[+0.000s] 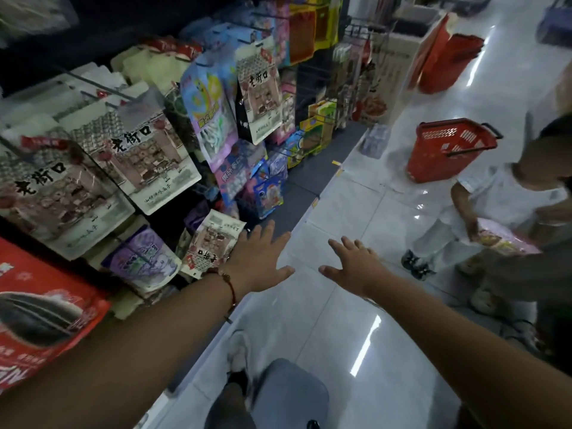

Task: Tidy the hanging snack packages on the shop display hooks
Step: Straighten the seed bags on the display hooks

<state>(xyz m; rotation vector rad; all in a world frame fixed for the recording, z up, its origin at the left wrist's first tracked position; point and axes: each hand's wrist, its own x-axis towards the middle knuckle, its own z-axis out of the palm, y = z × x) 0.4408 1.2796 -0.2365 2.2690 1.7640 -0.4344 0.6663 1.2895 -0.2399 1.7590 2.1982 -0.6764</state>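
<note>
Both arms reach out over the pale tiled floor. The left hand, a red cord bracelet at its wrist, has its fingers spread straight and holds nothing; its outer edge lies just beside a small white snack pouch that hangs upside down low on the display rack. I cannot tell whether skin meets the pouch. The right hand, at three o'clock from the left, is spread flat too, empty, over bare floor.

The hanging snack packages fill the rack from nine o'clock up to twelve: big white pouches with black brush lettering, a purple pouch at nine o'clock from the small one, a red bag at the far left edge, bright blue and pink packs further up.

At two o'clock a red shopping basket stands on the floor. Beside it, toward three o'clock, a small person in white holds a pink packet.
</note>
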